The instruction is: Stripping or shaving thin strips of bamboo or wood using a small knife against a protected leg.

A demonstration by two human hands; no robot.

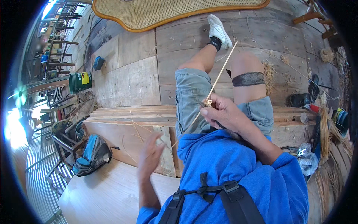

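My right hand [223, 114] is closed on a long, pale, thin cane strip [220, 72] in front of my lap. A small pale curl of shaving [209, 102] shows at its fingertips. Something dark lies under that hand, too hidden to make out. The strip slants from above my knee down toward my left side. Off to the left, my left hand [151, 155] is raised with its fingers stretched and slightly blurred, near the lower end of the strip. I see nothing held in it. A dark band [248, 79] wraps my right leg by the knee.
A woven cane panel with a wooden frame [149, 27] lies ahead on boards. To the left are a grey and blue backpack [91, 155], a green bucket [78, 83] and stacked chair frames. Fibre bundles [325, 130] and a plastic bag [307, 160] are at right.
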